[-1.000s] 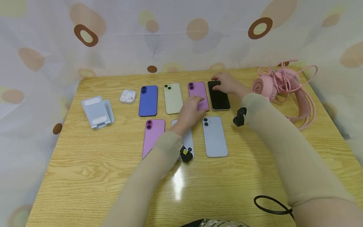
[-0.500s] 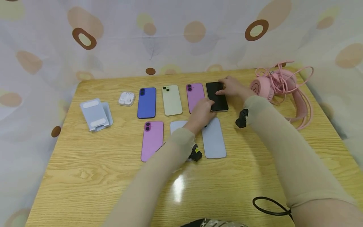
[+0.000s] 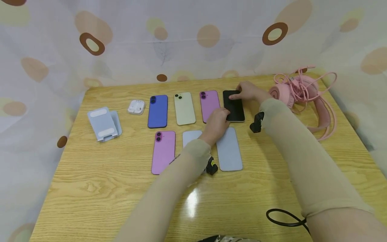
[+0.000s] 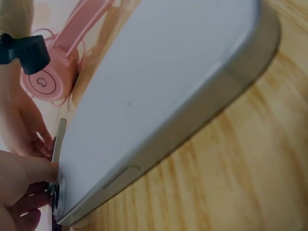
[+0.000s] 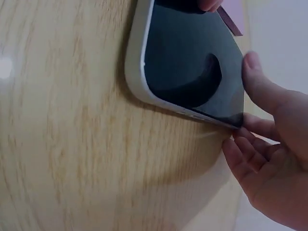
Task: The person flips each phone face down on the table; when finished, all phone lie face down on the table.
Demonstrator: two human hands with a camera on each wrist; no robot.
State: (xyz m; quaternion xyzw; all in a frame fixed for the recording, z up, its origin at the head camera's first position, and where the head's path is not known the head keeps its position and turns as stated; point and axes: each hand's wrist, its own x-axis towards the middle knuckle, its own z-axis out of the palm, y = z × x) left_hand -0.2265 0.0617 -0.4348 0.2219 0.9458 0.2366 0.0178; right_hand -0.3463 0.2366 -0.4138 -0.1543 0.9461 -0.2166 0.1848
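A black-screened smartphone (image 3: 234,109) lies face up at the right end of the far row of phones. My right hand (image 3: 248,92) grips its upper right part, thumb over the screen and the other fingers at the side edge. At its lower left corner, my left hand (image 3: 216,124) pinches the edge with thumb and fingertips. The left wrist sits over a white phone (image 3: 191,135), partly hidden by the sleeve, and the hand covers the camera end of a pale blue phone (image 3: 229,153). Left of the black one lies a purple phone (image 3: 209,102), partly behind the left hand.
A pale yellow phone (image 3: 185,109) and a blue phone (image 3: 158,111) continue the far row. Another purple phone (image 3: 163,153) lies in the near row. Boxed earphones (image 3: 136,107) and a light blue phone stand (image 3: 104,123) are at left, pink headphones (image 3: 320,111) at right.
My left hand has moved right from the far-row purple phone to the black smartphone's lower left corner. My right hand has settled on its right side, and the phone sits slightly straighter.
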